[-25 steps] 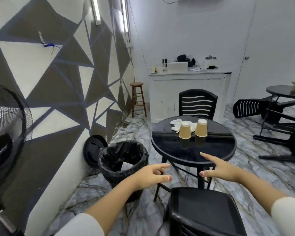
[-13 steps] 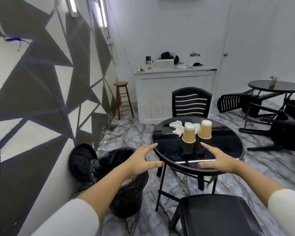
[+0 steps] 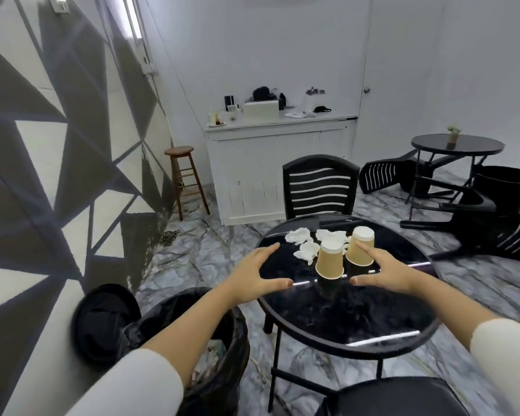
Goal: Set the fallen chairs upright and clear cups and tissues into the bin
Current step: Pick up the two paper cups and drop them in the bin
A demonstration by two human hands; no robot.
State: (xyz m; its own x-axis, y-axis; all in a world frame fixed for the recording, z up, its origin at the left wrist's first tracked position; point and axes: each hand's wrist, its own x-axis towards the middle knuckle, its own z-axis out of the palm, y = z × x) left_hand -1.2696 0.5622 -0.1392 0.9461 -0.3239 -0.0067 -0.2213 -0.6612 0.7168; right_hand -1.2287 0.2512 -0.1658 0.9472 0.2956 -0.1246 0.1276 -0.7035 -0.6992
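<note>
Marble floor, patterned left wall, round black desk (image 3: 342, 328) in the middle.

Low at left, a bin (image 3: 219, 373) lined with black plastic stands beside the desk. Left hand (image 3: 257, 273) hovers open over the desk's left rim, gripping nothing. Crumpled tissues (image 3: 305, 244) lie beyond it, then two upside-down paper cups (image 3: 330, 259). Right hand (image 3: 386, 270) is spread open, fingers touching the farther cup. Far right, fallen chairs (image 3: 475, 232) lie on the floor.

- You've stepped in closer to the round table (image 3: 382, 345), and both arms have pushed forward over its top.
- Your right hand (image 3: 385, 270) is now just beside the nearer paper cup (image 3: 330, 259); your left hand (image 3: 257, 273) is spread above the table's edge.
</note>
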